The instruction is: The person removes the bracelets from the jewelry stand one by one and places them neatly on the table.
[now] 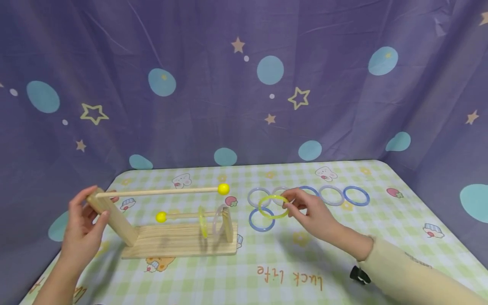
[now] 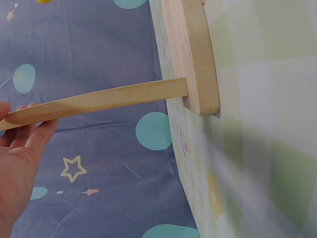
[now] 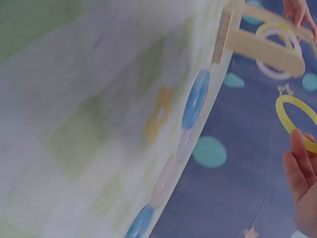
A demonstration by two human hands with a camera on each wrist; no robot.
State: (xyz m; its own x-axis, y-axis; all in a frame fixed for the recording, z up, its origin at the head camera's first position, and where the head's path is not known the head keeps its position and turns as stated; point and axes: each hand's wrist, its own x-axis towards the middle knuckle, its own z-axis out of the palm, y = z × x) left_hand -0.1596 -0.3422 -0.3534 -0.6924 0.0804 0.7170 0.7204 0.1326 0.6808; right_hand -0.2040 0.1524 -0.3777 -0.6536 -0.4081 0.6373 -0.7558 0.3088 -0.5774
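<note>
My left hand [image 1: 84, 224] grips the top of the taller upright of a wooden stand [image 1: 179, 245] at the left of the table. From that upright a rod [image 1: 164, 192] with a yellow ball end reaches right. A lower rod [image 1: 179, 216] points left from the short upright, with a yellow ring [image 1: 203, 222] and a pale clear ring [image 1: 218, 220] hanging on it. My right hand [image 1: 310, 212] pinches another yellow ring [image 3: 285, 116] by its edge, raised above the table. In the head view this ring overlaps a blue ring [image 1: 262, 226] lying behind it.
Along the back right lie several rings in a row, among them a clear ring [image 1: 331, 195] and a blue ring [image 1: 356, 195]. A small black object [image 1: 360, 275] shows beside the right sleeve. A purple curtain [image 1: 190, 123] hangs behind the checked tablecloth [image 1: 381, 237].
</note>
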